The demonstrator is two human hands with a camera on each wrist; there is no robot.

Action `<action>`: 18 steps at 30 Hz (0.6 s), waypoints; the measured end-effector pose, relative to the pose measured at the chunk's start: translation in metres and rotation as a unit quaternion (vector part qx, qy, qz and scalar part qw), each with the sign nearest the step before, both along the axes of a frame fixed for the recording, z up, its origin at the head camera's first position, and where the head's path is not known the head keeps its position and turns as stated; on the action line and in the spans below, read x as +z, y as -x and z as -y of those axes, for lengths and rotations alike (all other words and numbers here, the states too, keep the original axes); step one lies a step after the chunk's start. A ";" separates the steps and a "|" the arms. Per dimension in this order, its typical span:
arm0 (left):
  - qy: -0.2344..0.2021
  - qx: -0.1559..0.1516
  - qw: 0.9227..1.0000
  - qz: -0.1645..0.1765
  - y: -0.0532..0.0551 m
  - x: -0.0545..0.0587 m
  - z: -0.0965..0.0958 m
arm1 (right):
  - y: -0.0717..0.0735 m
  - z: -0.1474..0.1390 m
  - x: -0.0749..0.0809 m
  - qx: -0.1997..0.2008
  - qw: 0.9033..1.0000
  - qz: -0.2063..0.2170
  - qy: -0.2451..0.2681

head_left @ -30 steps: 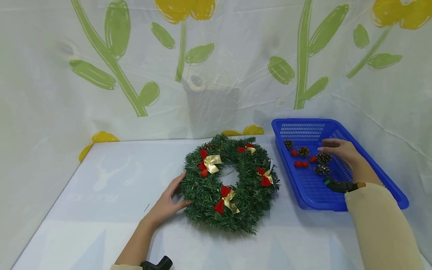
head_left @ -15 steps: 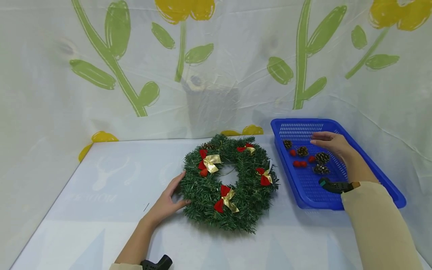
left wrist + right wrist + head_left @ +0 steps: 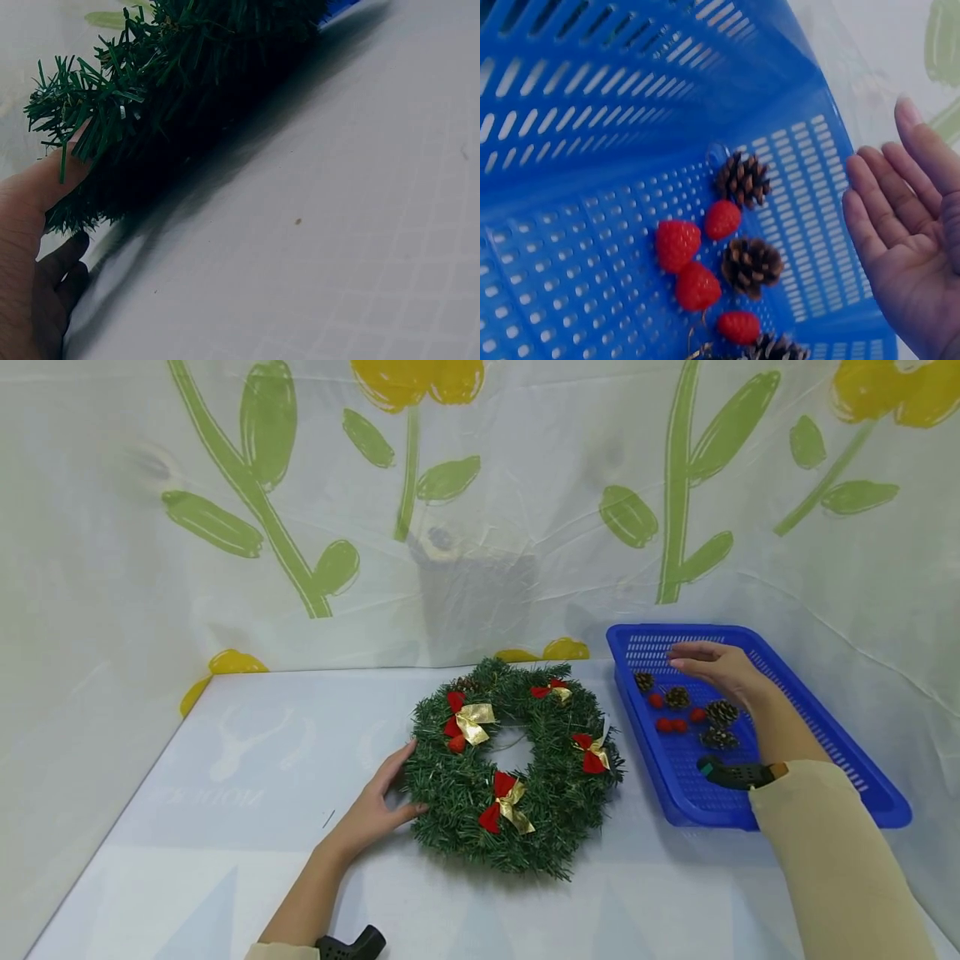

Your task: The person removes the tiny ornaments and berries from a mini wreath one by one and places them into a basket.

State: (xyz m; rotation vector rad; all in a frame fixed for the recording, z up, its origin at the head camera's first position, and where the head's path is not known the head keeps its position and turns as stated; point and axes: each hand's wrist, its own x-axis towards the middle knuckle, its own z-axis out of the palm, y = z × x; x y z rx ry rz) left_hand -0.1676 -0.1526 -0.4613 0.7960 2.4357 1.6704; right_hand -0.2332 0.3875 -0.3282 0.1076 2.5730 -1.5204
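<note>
A round green wreath (image 3: pixel 517 852) lies on the white table, trimmed with several red-and-gold bows (image 3: pixel 506 802) and a red berry (image 3: pixel 456 743). My left hand (image 3: pixel 375 814) rests against its left edge, thumb and forefinger spread apart and touching the greenery; in the left wrist view the thumb (image 3: pixel 56 180) meets the needles. Over the blue basket (image 3: pixel 678 810), my right hand (image 3: pixel 716 670) hovers with extended fingers and nothing in it. Its bare palm (image 3: pixel 915 277) shows in the right wrist view. Inside the basket lie several pine cones (image 3: pixel 751 266) and red berries (image 3: pixel 679 244).
The basket stands to the right of the wreath, its perforated walls rising around the contents. A white cloth (image 3: pixel 480 568) with printed flowers and leaves hangs behind the table (image 3: pixel 225 827). Another cloth side borders the basket on the right.
My right hand has moved left and farther back above the basket, away from the pine cones. My left hand and the wreath stay in place.
</note>
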 end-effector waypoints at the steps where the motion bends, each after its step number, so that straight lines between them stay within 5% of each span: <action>1: -0.001 -0.001 1.000 0.002 0.000 0.000 0.000 | 0.000 0.003 0.001 0.002 1.000 -0.004 0.004; 10: 0.000 -0.001 1.000 0.004 -0.001 0.001 0.000 | 0.005 0.032 0.012 0.046 0.998 -0.038 0.009; 18: 0.004 0.005 1.000 0.004 -0.001 0.001 0.000 | 0.005 0.062 0.019 0.090 0.991 -0.069 0.075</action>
